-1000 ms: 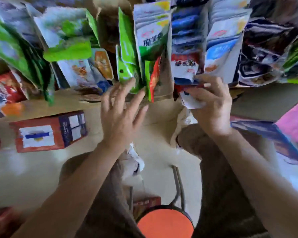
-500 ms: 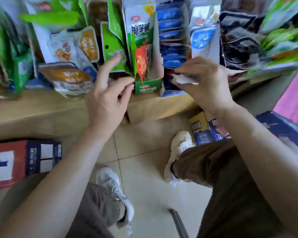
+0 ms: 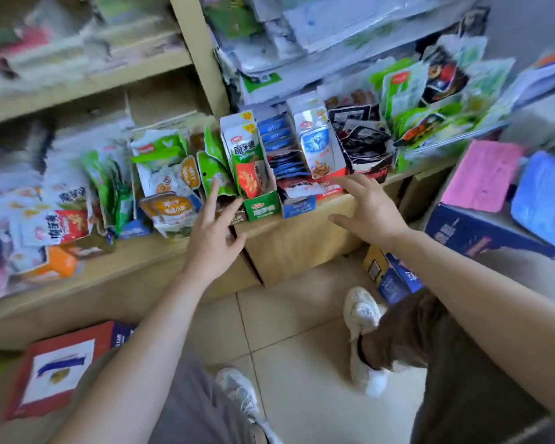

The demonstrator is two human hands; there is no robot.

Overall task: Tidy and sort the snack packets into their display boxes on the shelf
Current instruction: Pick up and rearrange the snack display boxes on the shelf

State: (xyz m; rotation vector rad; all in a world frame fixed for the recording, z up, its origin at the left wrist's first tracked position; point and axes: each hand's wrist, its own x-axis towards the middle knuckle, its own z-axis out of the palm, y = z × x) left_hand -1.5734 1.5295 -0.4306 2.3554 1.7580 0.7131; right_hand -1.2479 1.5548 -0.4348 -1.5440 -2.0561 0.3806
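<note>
Left hand: open and empty, fingers spread, raised in front of the shelf edge with its fingertips just below a green packet.
Right hand: open and empty, palm down, fingers fanned just in front of the red-fronted box.
Green box: upright on the wooden shelf between the two hands, holding white-and-green packets with a red packet at the front.
Blue box: touching the green box's right side, filled with a row of blue packets.
Loose packets: piled unsorted on the shelf left of the green box, more heaped at far left, blurred.
Dark packets: standing right of the red-fronted box.
Floor: pale tile, with a red carton at lower left and both white shoes planted near the shelf base.
</note>
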